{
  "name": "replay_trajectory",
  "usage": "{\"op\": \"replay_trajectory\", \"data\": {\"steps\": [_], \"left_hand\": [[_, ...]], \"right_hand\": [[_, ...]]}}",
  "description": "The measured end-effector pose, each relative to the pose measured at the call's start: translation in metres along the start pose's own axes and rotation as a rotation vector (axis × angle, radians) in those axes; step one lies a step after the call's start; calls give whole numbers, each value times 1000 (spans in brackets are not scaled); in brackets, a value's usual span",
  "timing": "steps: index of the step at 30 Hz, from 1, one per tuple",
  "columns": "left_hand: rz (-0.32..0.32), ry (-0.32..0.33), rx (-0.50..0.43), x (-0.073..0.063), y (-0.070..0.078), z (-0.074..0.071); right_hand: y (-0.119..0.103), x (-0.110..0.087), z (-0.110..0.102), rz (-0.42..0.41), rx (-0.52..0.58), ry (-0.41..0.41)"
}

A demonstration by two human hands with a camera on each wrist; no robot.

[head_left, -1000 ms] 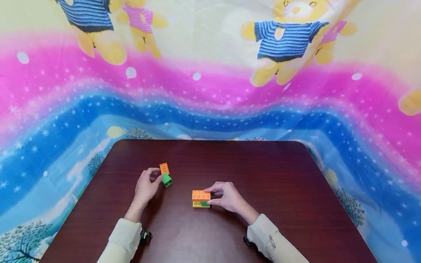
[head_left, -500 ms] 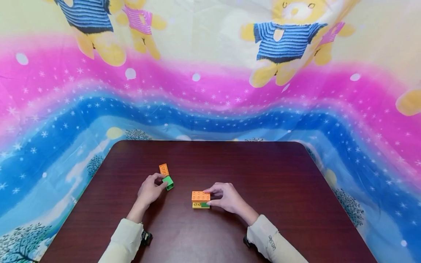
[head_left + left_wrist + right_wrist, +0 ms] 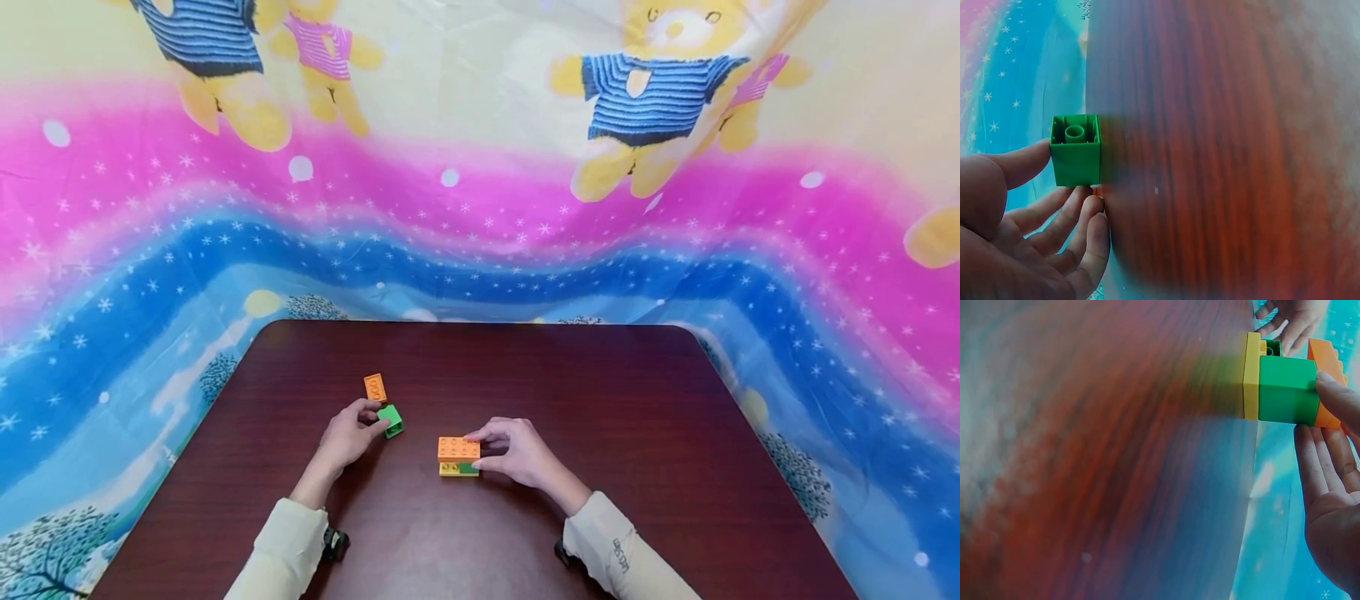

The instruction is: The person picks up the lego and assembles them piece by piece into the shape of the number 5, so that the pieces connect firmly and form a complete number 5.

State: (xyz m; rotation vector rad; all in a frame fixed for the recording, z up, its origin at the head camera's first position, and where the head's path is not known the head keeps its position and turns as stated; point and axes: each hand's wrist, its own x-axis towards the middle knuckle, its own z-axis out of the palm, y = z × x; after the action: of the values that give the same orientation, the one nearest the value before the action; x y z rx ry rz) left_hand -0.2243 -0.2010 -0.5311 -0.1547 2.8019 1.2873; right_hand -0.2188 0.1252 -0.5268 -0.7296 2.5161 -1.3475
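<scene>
My left hand point(image 3: 347, 435) pinches a green toy brick point(image 3: 1077, 164) between thumb and fingers. The brick is tipped on its side, its hollow underside with a round tube facing the left wrist camera. Mid-table, my right hand point(image 3: 519, 452) grips a small stack of bricks at its right end. That stack has a thin yellow plate point(image 3: 1251, 378) at the bottom, a green brick point(image 3: 1288, 389) on it, and an orange studded plate point(image 3: 458, 447) on top. The thumb lies on the green and orange pieces in the right wrist view.
An orange plate point(image 3: 375, 387) lies studs down on the table, just beyond the left fingers. The dark red-brown table point(image 3: 585, 375) has rounded far corners. Behind it hangs a printed cloth point(image 3: 480, 225) with bears and snowflakes.
My left hand has drawn the green brick toward me and to the right, away from the loose orange plate, turning it slightly. My right hand and the stack have stayed put.
</scene>
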Motion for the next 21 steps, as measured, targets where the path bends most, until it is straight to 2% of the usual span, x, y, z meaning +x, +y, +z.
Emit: {"op": "replay_trajectory", "data": {"steps": [10,21], "left_hand": [[42,-34,-63,-2,2,4],[56,-82,-196,1,-1,7]], "right_hand": [[0,0,-1,-1,-1,-6],[-1,-1,-1,3,7,-7]]}}
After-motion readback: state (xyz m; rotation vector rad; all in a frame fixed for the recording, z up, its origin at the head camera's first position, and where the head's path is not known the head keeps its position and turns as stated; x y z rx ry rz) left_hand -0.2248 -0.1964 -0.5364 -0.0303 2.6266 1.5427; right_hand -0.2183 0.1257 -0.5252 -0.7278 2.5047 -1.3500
